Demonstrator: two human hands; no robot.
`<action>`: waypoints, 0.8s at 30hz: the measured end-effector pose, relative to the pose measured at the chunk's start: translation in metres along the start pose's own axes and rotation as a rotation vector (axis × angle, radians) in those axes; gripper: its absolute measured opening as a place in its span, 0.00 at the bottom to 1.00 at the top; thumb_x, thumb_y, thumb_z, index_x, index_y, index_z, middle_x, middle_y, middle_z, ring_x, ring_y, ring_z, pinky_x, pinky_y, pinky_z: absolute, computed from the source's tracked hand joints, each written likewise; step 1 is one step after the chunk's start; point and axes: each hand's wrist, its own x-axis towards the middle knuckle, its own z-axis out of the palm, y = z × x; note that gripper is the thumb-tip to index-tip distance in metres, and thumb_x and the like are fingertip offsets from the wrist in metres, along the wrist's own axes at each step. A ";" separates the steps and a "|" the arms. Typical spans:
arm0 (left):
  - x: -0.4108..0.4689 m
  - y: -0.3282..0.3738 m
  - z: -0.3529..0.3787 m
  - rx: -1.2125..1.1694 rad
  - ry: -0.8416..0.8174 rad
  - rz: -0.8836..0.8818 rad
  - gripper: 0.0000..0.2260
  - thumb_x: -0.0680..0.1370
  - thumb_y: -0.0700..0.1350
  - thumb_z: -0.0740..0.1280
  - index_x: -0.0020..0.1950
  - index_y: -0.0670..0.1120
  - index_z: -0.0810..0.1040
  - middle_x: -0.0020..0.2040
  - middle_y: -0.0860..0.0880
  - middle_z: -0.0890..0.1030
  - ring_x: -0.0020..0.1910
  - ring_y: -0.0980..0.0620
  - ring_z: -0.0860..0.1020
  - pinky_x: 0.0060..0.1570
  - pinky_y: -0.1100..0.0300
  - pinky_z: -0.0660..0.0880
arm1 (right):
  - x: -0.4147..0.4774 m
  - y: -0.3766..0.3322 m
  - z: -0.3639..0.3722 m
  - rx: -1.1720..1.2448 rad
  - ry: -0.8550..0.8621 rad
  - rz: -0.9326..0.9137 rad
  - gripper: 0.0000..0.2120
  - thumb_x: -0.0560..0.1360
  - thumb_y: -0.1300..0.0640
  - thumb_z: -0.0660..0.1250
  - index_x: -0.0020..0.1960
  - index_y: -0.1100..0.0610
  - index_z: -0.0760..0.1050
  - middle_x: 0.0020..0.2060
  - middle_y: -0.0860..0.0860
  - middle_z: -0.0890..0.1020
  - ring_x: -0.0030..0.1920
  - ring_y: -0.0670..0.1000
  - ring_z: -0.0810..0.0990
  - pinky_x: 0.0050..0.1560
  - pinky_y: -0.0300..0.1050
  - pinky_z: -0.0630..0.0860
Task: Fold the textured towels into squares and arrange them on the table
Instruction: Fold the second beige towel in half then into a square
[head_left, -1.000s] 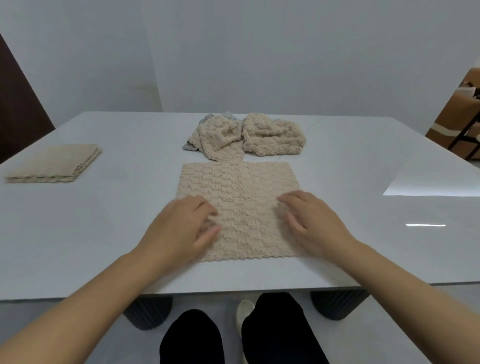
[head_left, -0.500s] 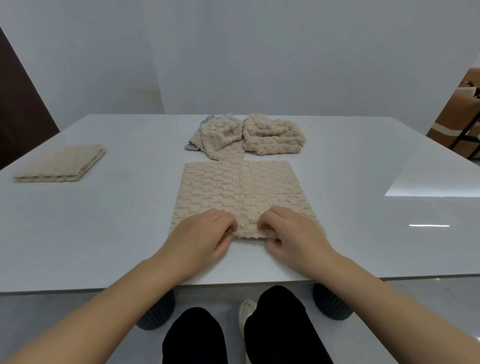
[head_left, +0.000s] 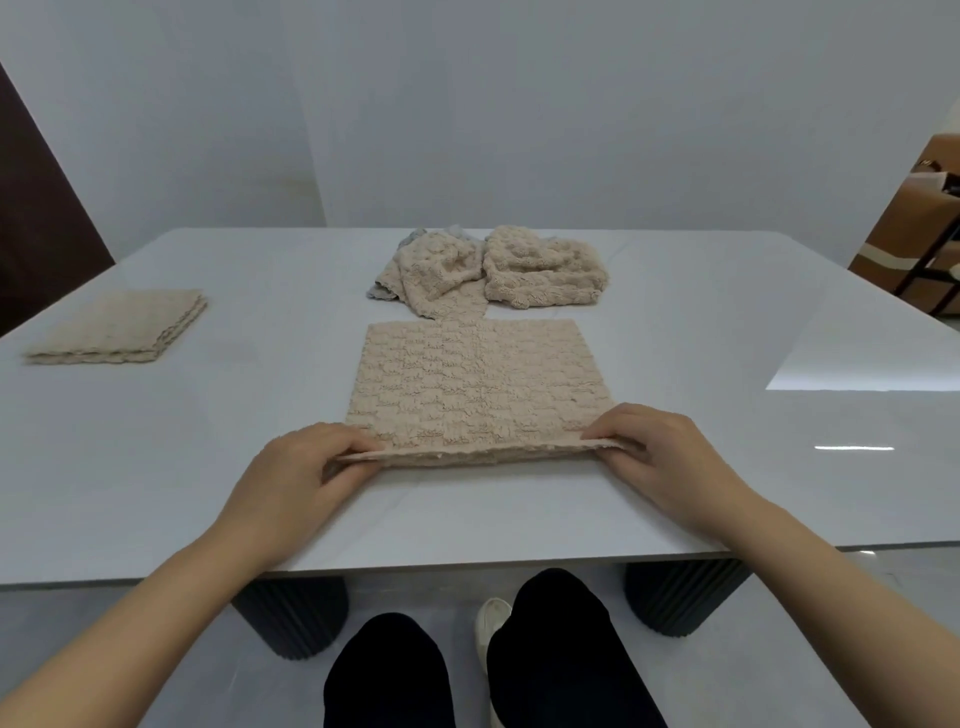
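A beige textured towel (head_left: 478, 384) lies flat in the middle of the white table (head_left: 208, 493), its near edge raised a little off the surface. My left hand (head_left: 306, 462) pinches the near left corner and my right hand (head_left: 660, 452) pinches the near right corner. Behind it sits a heap of unfolded beige towels (head_left: 540, 270) with a bit of grey cloth (head_left: 384, 291) peeking out at its left. A stack of folded beige towels (head_left: 119, 327) rests at the table's left side.
The table's front edge (head_left: 467, 561) runs just below my wrists, with dark ribbed table legs (head_left: 291, 618) and my knees under it. A brown box and a dark frame (head_left: 919, 249) stand off the table at the far right.
My hands slid from the towel's middle to its near edge, then spread apart to the two near corners and lifted that edge slightly.
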 end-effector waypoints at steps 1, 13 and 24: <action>0.000 0.001 -0.001 -0.054 0.012 -0.043 0.04 0.75 0.52 0.70 0.48 0.56 0.82 0.47 0.64 0.82 0.48 0.65 0.78 0.50 0.67 0.73 | -0.002 0.000 -0.003 0.056 0.002 0.025 0.08 0.74 0.62 0.70 0.50 0.52 0.82 0.45 0.41 0.83 0.48 0.42 0.80 0.52 0.37 0.74; 0.044 -0.004 -0.008 -0.346 0.088 -0.285 0.07 0.77 0.46 0.68 0.40 0.52 0.83 0.36 0.55 0.83 0.34 0.60 0.78 0.36 0.67 0.71 | 0.037 0.003 -0.015 0.618 0.068 0.257 0.07 0.78 0.61 0.66 0.45 0.56 0.82 0.38 0.50 0.83 0.40 0.45 0.79 0.44 0.39 0.73; 0.132 -0.030 0.019 -0.081 0.172 -0.397 0.08 0.76 0.51 0.68 0.42 0.48 0.79 0.36 0.52 0.79 0.37 0.53 0.75 0.35 0.61 0.68 | 0.126 0.035 0.010 0.278 0.174 0.405 0.16 0.78 0.54 0.64 0.34 0.60 0.68 0.29 0.49 0.71 0.32 0.49 0.68 0.34 0.44 0.63</action>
